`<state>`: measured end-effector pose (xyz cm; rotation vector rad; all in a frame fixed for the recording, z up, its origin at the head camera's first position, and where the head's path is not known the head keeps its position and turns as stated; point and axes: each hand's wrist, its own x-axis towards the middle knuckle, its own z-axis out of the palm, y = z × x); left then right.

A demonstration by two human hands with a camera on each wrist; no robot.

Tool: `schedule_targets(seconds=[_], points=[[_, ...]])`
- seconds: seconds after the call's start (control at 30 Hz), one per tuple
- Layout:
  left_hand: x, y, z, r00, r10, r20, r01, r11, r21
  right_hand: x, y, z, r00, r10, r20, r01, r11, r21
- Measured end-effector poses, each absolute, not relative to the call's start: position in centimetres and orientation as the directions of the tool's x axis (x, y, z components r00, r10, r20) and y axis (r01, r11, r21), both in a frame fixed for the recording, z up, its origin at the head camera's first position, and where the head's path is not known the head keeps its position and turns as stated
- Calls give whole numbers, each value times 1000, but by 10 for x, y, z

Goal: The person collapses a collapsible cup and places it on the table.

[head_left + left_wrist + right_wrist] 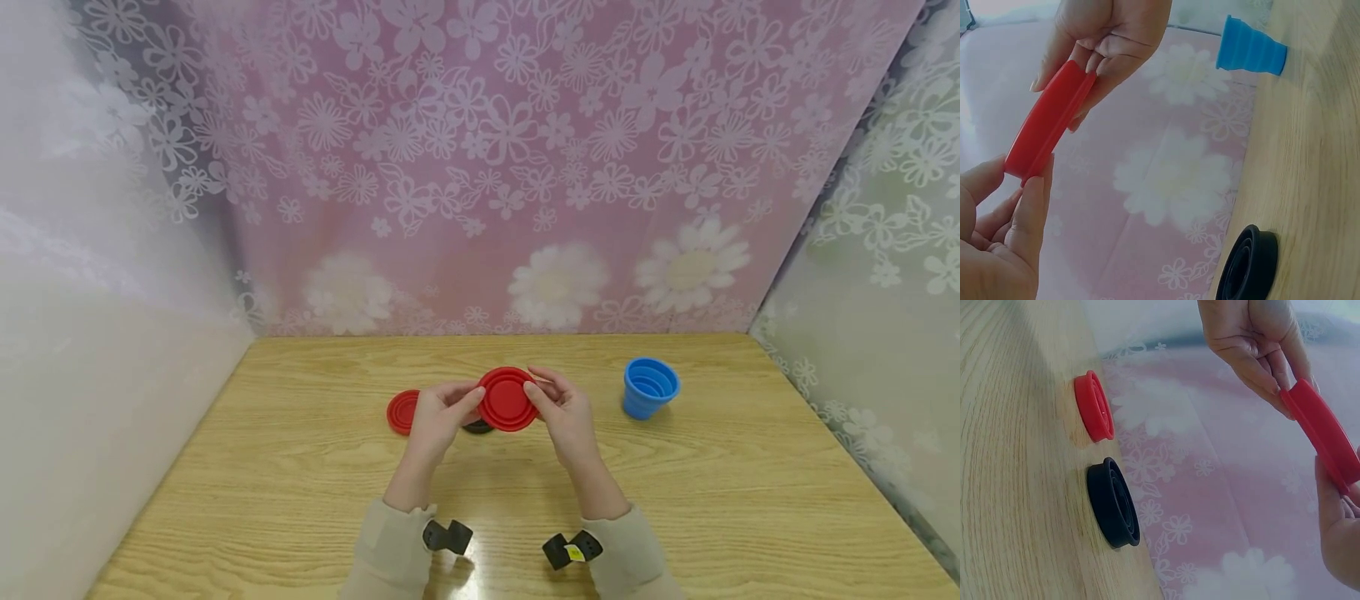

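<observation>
Between both hands, raised above the table, is a red collapsible cup [507,399] folded flat, its round face turned toward the head camera. My left hand [438,417] pinches its left edge, thumb on the near face and fingers behind. On the opposite edge, my right hand [566,417] pinches it the same way. The left wrist view shows the held red cup [1047,125] edge-on, as a thick disc with a projecting rim. Below the hands, a flattened black cup [1113,503] sits on the table, mostly covered by the left hand in the head view.
A second flattened red cup [402,412] lies on the wooden table [300,492], left of the black one. An expanded blue collapsible cup [649,388] stands upright at the right. A pink floral curtain [480,208] hangs behind, with pale panels on both sides.
</observation>
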<state>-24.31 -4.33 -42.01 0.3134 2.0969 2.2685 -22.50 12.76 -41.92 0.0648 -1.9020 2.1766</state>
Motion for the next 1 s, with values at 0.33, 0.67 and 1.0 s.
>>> schedule_targets(seconds=[0.33, 0.67, 1.0], points=[[-242, -47, -416, -993, 46, 111, 103, -151, 983, -226, 131, -418, -981, 157, 113, -128, -92, -987], [-242, -47, -417, -989, 58, 136, 130, -95, 987, -226, 133, -415, -982, 157, 102, -102, 10, -995], [-245, -50, -418, -990, 49, 132, 137, 122, 983, -227, 135, -416, -985, 157, 75, -79, -22, -997]])
